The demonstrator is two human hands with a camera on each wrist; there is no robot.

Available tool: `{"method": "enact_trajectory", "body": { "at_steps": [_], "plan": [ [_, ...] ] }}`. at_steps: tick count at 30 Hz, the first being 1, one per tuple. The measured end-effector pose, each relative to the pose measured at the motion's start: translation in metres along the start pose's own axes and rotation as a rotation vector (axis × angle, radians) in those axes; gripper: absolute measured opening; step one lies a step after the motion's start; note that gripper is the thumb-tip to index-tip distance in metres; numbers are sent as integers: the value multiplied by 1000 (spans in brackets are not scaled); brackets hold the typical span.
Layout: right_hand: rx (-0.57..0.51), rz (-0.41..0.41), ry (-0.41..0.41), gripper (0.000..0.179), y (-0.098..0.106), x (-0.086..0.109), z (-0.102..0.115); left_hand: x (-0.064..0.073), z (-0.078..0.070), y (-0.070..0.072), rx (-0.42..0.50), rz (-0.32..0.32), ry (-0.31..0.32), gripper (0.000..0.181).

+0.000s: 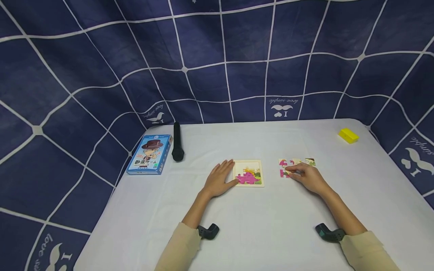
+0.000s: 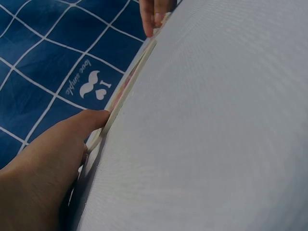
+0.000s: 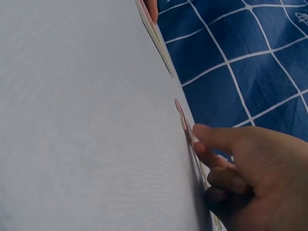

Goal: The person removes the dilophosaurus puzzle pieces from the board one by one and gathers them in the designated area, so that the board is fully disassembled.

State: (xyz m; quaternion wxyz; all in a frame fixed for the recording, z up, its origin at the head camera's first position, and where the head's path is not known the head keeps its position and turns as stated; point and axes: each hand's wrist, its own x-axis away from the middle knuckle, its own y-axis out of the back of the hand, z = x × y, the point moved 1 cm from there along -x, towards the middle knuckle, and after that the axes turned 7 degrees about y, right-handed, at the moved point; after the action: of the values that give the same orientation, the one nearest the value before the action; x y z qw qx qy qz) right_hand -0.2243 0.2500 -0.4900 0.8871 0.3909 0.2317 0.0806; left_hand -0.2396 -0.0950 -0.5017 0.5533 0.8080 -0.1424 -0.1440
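Observation:
A square wooden puzzle tray [image 1: 248,161] lies on the table, partly filled with a pink dinosaur picture [image 1: 249,178]. My left hand [image 1: 218,180] rests at its left side with the fingers extended and the thumb on the tray's edge; the left wrist view shows that thumb [image 2: 94,118] on the rim. To the right of the tray, several loose jigsaw pieces [image 1: 282,162] lie close together. Among them my right hand [image 1: 309,178] pinches a pink jigsaw piece [image 3: 183,118] between thumb and index finger, low at the table surface. The fingers partly hide the pieces beneath.
A blue game box [image 1: 149,154] lies at the far left, with a black microphone [image 1: 177,143] beside it. Toward the back right is a yellow block [image 1: 348,136]. White cloth [image 1: 257,226] covers the table, and a dark blue checked curtain [image 1: 210,45] hangs behind it.

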Motion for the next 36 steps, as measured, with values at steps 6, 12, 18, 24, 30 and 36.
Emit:
{"method": "enact_trajectory", "body": {
  "at_steps": [6, 12, 18, 24, 30, 36],
  "plan": [
    [-134, -33, -7, 24, -1, -6, 12, 0, 1, 2, 7, 4, 7, 74],
    [-240, -59, -23, 24, -15, -18, 31, 1, -1, 0, 12, -11, 29, 76],
    [-190, -97, 69, 23, -37, -34, 53, 3, -12, -3, 21, -34, 97, 80],
    [-147, -47, 128, 28, -63, -48, 68, 3, -17, -8, -9, -74, 127, 85],
    [-97, 28, 134, 35, -81, -55, 71, 1, -16, -12, -47, -68, 129, 87],
    [-30, 107, 97, 45, -85, -56, 74, 0, -16, -11, -61, -61, 130, 88]
  ]
}}
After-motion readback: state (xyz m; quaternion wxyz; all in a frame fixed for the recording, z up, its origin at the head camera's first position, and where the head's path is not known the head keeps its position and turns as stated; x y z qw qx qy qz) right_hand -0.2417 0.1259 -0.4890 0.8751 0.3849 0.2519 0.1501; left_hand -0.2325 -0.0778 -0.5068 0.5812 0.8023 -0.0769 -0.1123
